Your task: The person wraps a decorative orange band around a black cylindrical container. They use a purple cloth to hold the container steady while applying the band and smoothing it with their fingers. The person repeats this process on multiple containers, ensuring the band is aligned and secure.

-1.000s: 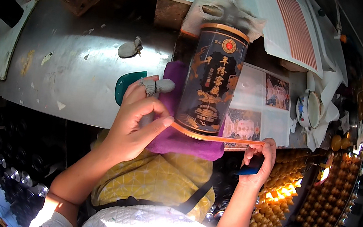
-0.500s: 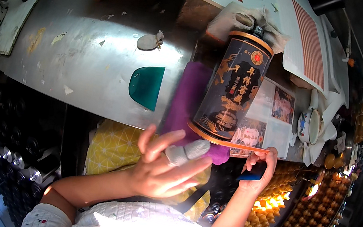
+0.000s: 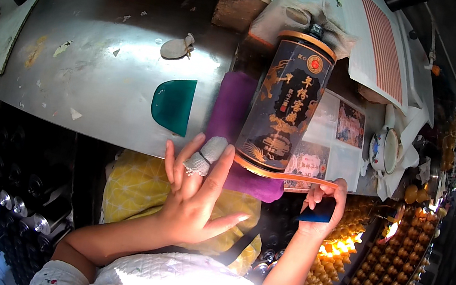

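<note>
A large black bottle [image 3: 285, 104] with gold decoration lies on its side, neck pointing away, its body on a purple cloth [image 3: 228, 109]. My right hand [image 3: 333, 210] pinches the end of a thin orange strip [image 3: 309, 181] that runs out from the bottle's base rim. Tucked in the same hand's palm is a dark blue scraper piece [image 3: 317, 212]. My left hand [image 3: 190, 203] is open, its fingers spread just left of the base, over the purple cloth's edge. A grey fabric finger cover [image 3: 207, 154] wraps one finger. Whether that hand touches the bottle is unclear.
A green rounded scraper [image 3: 172, 105] and a small tied cloth pouch [image 3: 177, 47] lie on the metal tabletop [image 3: 100, 71]. Behind the bottle is a cloth-wrapped support [image 3: 274, 19]. To the right are printed decal sheets [image 3: 310, 160], a striped sheet [image 3: 381, 47] and an enamel mug [image 3: 384, 150].
My left hand has turned from pointing right to pointing away, its fingers spreading. My right hand keeps its hold on the strip. The whole view has shifted slightly.
</note>
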Motion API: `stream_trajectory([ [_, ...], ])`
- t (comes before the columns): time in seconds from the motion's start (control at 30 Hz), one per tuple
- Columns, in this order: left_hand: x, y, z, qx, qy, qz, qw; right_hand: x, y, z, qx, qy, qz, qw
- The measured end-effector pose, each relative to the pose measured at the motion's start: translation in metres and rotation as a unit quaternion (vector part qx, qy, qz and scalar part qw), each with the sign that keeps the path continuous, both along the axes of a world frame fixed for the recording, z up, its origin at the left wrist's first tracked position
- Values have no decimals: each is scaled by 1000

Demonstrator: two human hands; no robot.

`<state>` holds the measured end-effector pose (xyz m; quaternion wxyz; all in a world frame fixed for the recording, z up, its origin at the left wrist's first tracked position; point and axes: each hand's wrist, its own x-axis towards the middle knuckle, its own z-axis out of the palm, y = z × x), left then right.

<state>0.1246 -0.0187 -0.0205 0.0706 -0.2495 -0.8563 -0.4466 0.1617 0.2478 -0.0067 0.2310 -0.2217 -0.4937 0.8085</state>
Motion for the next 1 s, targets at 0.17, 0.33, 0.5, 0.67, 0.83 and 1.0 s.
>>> stream_trajectory([
  [0.17,-2,1,-4,15,8,-4,1000,12,5,18,17,157,33,987],
  [0.33,-2,2,-5,19,18,-7,1000,16,13,27,42,180,85,979],
  [0.5,5,6,-14,-38,176,-25,983,12,4,22,10,130,-9,991],
  [0.67,9,21,-5,-39,146,-33,988,9,3,15,-1,103,-27,994],
  [0.83,15,6,-10,-48,57,-24,997,8,3,10,-5,81,-27,996],
  [1.0,7,2,9,-16,-28,-27,999,11,8,-1,29,44,-29,998],
])
